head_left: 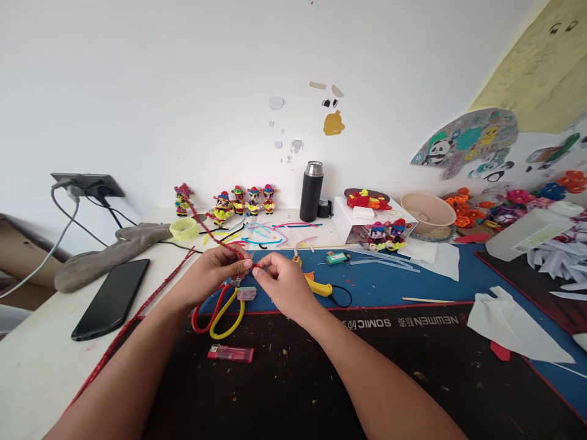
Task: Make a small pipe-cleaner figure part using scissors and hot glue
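A dark red pipe cleaner (206,227) slants from the upper left down to my fingertips. My left hand (219,269) pinches it between thumb and fingers. Close beside it, my right hand (279,282) is closed on the same red piece, near its end; the tips of both hands nearly touch. Below the hands lie scissors (227,318) with one red and one yellow handle, and nearer me a pink lighter (230,353). More red pipe cleaners (151,298) run past my left forearm. A yellow-handled tool (320,287) rests just beyond my right hand.
A black phone (111,299) lies on the left. Small colourful figures (222,208), a black thermos (312,192) and a white box (343,221) stand along the wall. To the right are a pink bowl (428,212), a plastic bottle (532,232) and white tissue (513,324).
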